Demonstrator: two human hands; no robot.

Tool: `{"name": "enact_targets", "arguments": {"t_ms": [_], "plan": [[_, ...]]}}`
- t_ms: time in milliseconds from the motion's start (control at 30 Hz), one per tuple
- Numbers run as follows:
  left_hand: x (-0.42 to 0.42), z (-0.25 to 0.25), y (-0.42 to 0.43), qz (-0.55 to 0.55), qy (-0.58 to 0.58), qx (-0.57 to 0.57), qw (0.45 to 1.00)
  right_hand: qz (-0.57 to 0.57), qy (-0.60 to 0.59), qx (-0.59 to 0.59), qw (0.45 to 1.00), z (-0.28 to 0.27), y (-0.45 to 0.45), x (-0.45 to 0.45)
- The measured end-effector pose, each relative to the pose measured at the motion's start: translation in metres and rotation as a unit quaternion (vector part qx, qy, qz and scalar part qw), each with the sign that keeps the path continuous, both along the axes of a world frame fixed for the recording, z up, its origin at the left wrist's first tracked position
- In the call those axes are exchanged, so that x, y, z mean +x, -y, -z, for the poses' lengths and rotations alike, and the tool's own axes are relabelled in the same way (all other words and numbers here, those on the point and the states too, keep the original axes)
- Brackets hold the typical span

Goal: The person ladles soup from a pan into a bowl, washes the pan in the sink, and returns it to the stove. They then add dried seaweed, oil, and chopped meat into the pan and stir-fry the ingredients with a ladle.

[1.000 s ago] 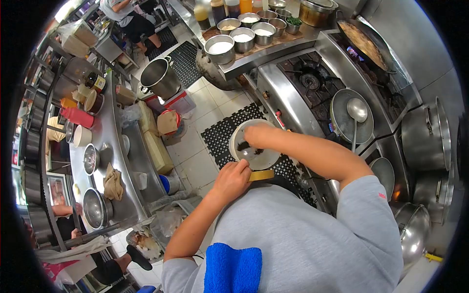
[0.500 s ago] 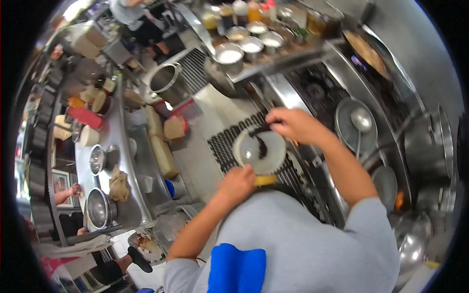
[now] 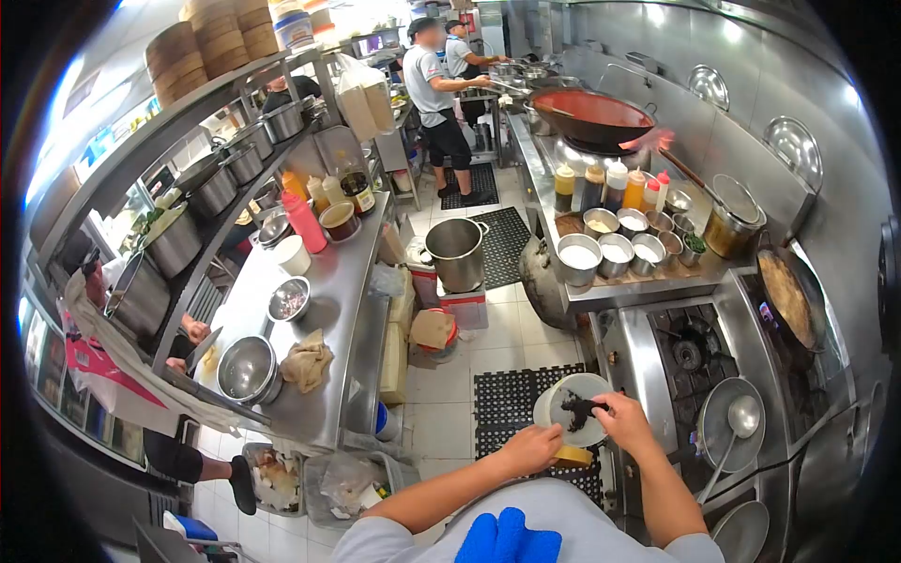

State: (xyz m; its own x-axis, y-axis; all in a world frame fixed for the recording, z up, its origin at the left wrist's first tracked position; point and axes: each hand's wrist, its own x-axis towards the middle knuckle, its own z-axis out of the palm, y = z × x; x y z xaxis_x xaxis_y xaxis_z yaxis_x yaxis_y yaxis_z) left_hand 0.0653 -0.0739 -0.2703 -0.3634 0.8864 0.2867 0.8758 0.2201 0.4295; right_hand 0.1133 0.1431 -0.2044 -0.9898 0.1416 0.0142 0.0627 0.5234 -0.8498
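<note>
My left hand (image 3: 533, 450) is closed on the near rim of a round white tub (image 3: 587, 434), held in front of my body and tilted so that its inside faces me. Dark, stringy clumps (image 3: 577, 413) show in the tub; their kind I cannot make out. My right hand (image 3: 623, 419) is at the tub's right side, fingers pinched on the dark stringy stuff. A yellow rounded piece (image 3: 572, 457) shows just below the tub, beside my left hand. What it belongs to is hidden.
On my right is a stove with a wok (image 3: 718, 436) and ladle (image 3: 744, 416). Sauce bottles (image 3: 615, 183) and metal cups (image 3: 617, 253) stand ahead. A steel counter (image 3: 328, 375) with bowls runs along my left. A tall pot (image 3: 455, 258) and two people (image 3: 436, 94) are farther off.
My view has lifted and shows more of the kitchen ahead. My right hand has come lower over the tub, with its fingers closer to the dark clumps.
</note>
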Motion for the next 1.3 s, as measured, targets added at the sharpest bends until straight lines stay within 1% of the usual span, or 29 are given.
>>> {"name": "enact_targets", "arguments": {"t_ms": [33,67,133,167,200,233,267,300,367,400,500,567,633,667,800,900,967,1100,1167,1233,1300], "plan": [[0.000,0.001,0.001,-0.004,-0.002,0.002,1.000,0.029,0.033,-0.044,0.998,-0.005,0.003,-0.001],[0.000,0.001,0.003,-0.006,0.000,0.002,1.000,0.026,0.031,-0.042,0.998,-0.007,0.003,-0.005],[0.002,0.004,0.007,-0.003,0.007,-0.001,1.000,0.128,-0.025,-0.172,0.976,-0.009,0.004,-0.007],[0.001,0.005,0.008,-0.001,0.007,-0.003,1.000,0.133,-0.022,-0.173,0.976,-0.008,0.004,-0.005],[0.001,0.006,0.008,0.002,0.007,-0.005,1.000,0.077,0.001,-0.070,0.995,-0.005,0.005,-0.004],[0.004,0.007,0.009,0.007,0.009,-0.006,1.000,0.018,0.024,0.034,0.999,0.000,0.005,-0.005],[0.005,0.008,0.009,-0.001,0.005,0.002,1.000,0.004,-0.053,0.053,0.997,0.007,0.010,-0.008],[0.004,0.008,0.009,-0.010,-0.001,0.012,1.000,0.006,-0.054,0.053,0.997,0.008,0.010,-0.008],[0.003,0.008,0.009,-0.011,0.002,0.005,1.000,0.084,-0.019,-0.092,0.992,-0.004,0.013,-0.007],[0.005,0.009,0.010,-0.012,0.005,-0.003,1.000,0.095,-0.030,-0.115,0.988,-0.009,0.012,-0.007],[0.004,0.004,0.012,-0.009,0.010,0.001,1.000,0.087,-0.016,-0.136,0.987,0.002,0.006,-0.005],[0.004,0.005,0.014,-0.011,0.008,-0.010,1.000,0.083,-0.016,-0.116,0.990,0.011,0.001,-0.001],[0.003,0.004,0.014,-0.014,0.007,-0.022,1.000,0.101,-0.034,-0.169,0.980,0.018,-0.004,0.002],[0.003,0.003,0.014,-0.013,0.006,-0.018,1.000,0.104,-0.031,-0.201,0.974,0.011,-0.003,0.005],[0.002,0.007,0.014,-0.007,0.000,-0.012,1.000,0.104,-0.044,-0.198,0.974,0.022,-0.012,0.009],[0.001,0.010,0.015,-0.001,0.004,-0.012,1.000,0.119,-0.011,-0.215,0.969,0.012,-0.008,0.017],[0.001,0.009,0.015,-0.005,0.001,-0.017,1.000,0.131,-0.015,-0.260,0.956,0.004,-0.006,0.022],[0.001,0.004,0.017,-0.015,-0.005,-0.025,1.000,0.141,0.025,-0.286,0.948,0.019,-0.017,0.037],[-0.001,0.008,0.017,-0.015,-0.002,-0.028,0.999,0.143,0.037,-0.328,0.933,0.029,-0.021,0.046],[-0.002,0.010,0.017,-0.017,0.000,-0.030,0.999,0.138,0.053,-0.329,0.933,0.044,-0.028,0.052],[-0.003,0.009,0.015,-0.015,-0.004,-0.031,0.999,0.152,0.069,-0.240,0.956,0.057,-0.030,0.056]]}}
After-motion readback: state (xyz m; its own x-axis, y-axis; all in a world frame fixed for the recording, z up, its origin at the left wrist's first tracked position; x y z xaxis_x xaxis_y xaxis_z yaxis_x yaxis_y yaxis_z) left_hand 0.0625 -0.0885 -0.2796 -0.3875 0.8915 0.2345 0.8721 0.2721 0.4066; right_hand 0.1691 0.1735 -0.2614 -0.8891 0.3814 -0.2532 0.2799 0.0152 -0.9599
